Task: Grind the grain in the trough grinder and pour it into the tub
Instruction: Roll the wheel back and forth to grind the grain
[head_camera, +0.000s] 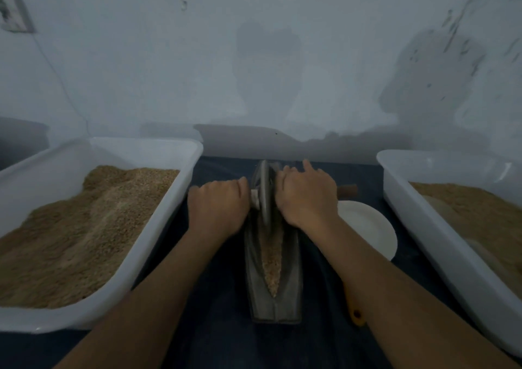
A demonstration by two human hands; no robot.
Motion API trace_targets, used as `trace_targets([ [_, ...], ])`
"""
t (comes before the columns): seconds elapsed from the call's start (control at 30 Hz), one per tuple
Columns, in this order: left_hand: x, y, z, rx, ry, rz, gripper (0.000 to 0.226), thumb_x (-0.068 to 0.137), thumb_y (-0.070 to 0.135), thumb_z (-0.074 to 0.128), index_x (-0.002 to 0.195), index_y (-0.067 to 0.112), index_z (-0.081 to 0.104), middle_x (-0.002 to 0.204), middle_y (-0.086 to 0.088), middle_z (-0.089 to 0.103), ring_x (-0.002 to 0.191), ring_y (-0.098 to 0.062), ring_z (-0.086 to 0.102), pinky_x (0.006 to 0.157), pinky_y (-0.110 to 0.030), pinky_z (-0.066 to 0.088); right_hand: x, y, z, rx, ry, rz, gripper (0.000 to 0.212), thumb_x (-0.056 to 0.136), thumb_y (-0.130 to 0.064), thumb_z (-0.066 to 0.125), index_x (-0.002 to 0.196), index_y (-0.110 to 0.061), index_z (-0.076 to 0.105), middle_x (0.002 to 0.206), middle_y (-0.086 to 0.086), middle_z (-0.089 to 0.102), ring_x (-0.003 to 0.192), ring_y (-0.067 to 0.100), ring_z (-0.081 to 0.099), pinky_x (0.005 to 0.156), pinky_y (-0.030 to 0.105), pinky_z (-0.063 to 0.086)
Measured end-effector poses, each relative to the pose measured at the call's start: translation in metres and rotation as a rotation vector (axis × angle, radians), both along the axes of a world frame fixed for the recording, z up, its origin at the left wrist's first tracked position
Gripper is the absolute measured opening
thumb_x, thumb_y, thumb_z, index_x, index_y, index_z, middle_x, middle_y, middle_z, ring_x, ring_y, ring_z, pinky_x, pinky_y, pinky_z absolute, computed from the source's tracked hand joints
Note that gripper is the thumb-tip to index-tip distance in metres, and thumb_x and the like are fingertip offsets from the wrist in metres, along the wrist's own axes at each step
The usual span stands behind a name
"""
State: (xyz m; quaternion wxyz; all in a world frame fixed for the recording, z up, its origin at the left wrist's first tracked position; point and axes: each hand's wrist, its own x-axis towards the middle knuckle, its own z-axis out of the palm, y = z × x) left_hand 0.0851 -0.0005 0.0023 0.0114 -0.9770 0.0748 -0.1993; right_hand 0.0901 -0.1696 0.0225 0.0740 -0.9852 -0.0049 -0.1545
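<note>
Grinder: trough grinder (273, 269) is sitting dead center on the dark cloth (223, 340), pointing away, between both tubs
Wheel: metal disc (265, 196) is standing upright in the trough
Grain: crushed stuff (272, 261) is lying along the groove
Left hand (216, 207): curling tight around the axle handle on its side
Right hand (306, 196): gripping the other handle, wooden end (348, 191) poking out
Left tub (158, 221): heaped with grain
Right tub (423, 227): holding grain too
Plate (367, 227): white, sitting just beside the grinder

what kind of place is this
Probably a simple home or small workshop set up for hand-grinding grain: a metal trough grinder on a dark cloth, two white tubs of grain, bare painted wall.
</note>
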Motion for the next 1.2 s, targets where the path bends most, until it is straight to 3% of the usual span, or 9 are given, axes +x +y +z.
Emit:
trace_targets([
  [0.1, -0.043, 0.007, -0.003, -0.136, -0.097, -0.087, 0.045, 0.105, 0.038, 0.027, 0.119, 0.024, 0.067, 0.098, 0.003, 0.075, 0.085, -0.023, 0.068, 0.072, -0.038, 0.047, -0.049, -0.01, -0.008, 0.006, -0.015, 0.107, 0.065, 0.107, -0.044, 0.007, 0.156, -0.017, 0.04, 0.159, -0.001, 0.042, 0.154, 0.02, 0.024, 0.122, 0.042, 0.028],
  [0.23, -0.076, 0.017, -0.006, -0.224, -0.124, -0.176, 0.053, 0.106, 0.041, 0.029, 0.139, 0.018, 0.063, 0.115, 0.003, 0.074, 0.105, -0.019, 0.069, 0.091, -0.044, 0.053, -0.09, -0.017, -0.013, 0.01, -0.136, 0.168, 0.068, 0.106, -0.049, 0.007, 0.153, -0.019, 0.045, 0.154, -0.001, 0.049, 0.147, 0.02, 0.04, 0.112, 0.042, 0.043],
  [0.4, -0.044, 0.005, -0.003, -0.126, -0.089, -0.048, 0.05, 0.104, 0.036, 0.023, 0.121, 0.024, 0.069, 0.109, 0.003, 0.075, 0.095, -0.023, 0.069, 0.088, -0.043, 0.047, -0.041, -0.008, -0.01, 0.005, -0.048, 0.096, 0.061, 0.107, -0.041, 0.012, 0.147, -0.017, 0.052, 0.15, 0.003, 0.055, 0.146, 0.027, 0.041, 0.112, 0.044, 0.039],
  [0.53, 0.011, -0.01, 0.006, 0.037, -0.053, 0.052, 0.029, 0.1, 0.023, 0.024, 0.084, 0.023, 0.048, 0.086, 0.0, 0.064, 0.068, -0.021, 0.048, 0.073, -0.035, 0.035, 0.018, -0.011, -0.005, 0.046, 0.102, -0.031, 0.045, 0.107, -0.032, 0.021, 0.122, -0.017, 0.061, 0.133, 0.011, 0.063, 0.136, 0.034, 0.047, 0.093, 0.046, 0.042],
  [0.67, 0.022, -0.014, 0.012, 0.01, -0.041, 0.052, 0.027, 0.098, 0.02, 0.029, 0.076, 0.022, 0.044, 0.079, 0.001, 0.06, 0.064, -0.019, 0.039, 0.072, -0.035, 0.033, 0.024, -0.011, -0.004, 0.024, 0.12, -0.051, 0.043, 0.106, -0.033, 0.021, 0.113, -0.018, 0.06, 0.124, 0.011, 0.064, 0.128, 0.037, 0.052, 0.081, 0.042, 0.035],
  [0.77, -0.01, -0.008, 0.005, -0.041, -0.088, 0.026, 0.045, 0.101, 0.031, 0.014, 0.081, 0.026, 0.054, 0.074, 0.006, 0.057, 0.062, -0.02, 0.046, 0.072, -0.036, 0.036, -0.011, -0.016, -0.014, 0.005, 0.055, 0.042, 0.054, 0.108, -0.035, 0.016, 0.143, -0.015, 0.051, 0.143, 0.005, 0.059, 0.149, 0.029, 0.034, 0.107, 0.046, 0.038],
  [0.93, -0.074, 0.014, -0.013, -0.275, -0.128, -0.154, 0.053, 0.106, 0.042, 0.027, 0.139, 0.02, 0.063, 0.128, 0.003, 0.071, 0.115, -0.02, 0.066, 0.1, -0.051, 0.049, -0.08, -0.011, -0.013, -0.006, -0.136, 0.16, 0.066, 0.106, -0.046, 0.007, 0.153, -0.02, 0.045, 0.155, -0.003, 0.049, 0.147, 0.019, 0.038, 0.121, 0.042, 0.032],
  [1.07, -0.072, 0.014, -0.014, -0.3, -0.095, -0.122, 0.056, 0.105, 0.043, 0.024, 0.138, 0.022, 0.064, 0.129, 0.005, 0.07, 0.117, -0.019, 0.065, 0.101, -0.053, 0.047, -0.076, -0.004, -0.01, -0.004, -0.158, 0.147, 0.067, 0.106, -0.045, 0.008, 0.149, -0.018, 0.052, 0.151, -0.001, 0.053, 0.144, 0.021, 0.044, 0.119, 0.046, 0.035],
  [1.2, -0.023, -0.004, -0.001, -0.05, -0.081, 0.023, 0.052, 0.104, 0.037, 0.014, 0.102, 0.029, 0.066, 0.098, 0.008, 0.071, 0.084, -0.02, 0.063, 0.081, -0.039, 0.043, -0.025, -0.005, -0.005, 0.063, 0.041, 0.038, 0.051, 0.109, -0.033, 0.017, 0.14, -0.017, 0.055, 0.141, 0.002, 0.061, 0.143, 0.028, 0.045, 0.108, 0.045, 0.039],
])
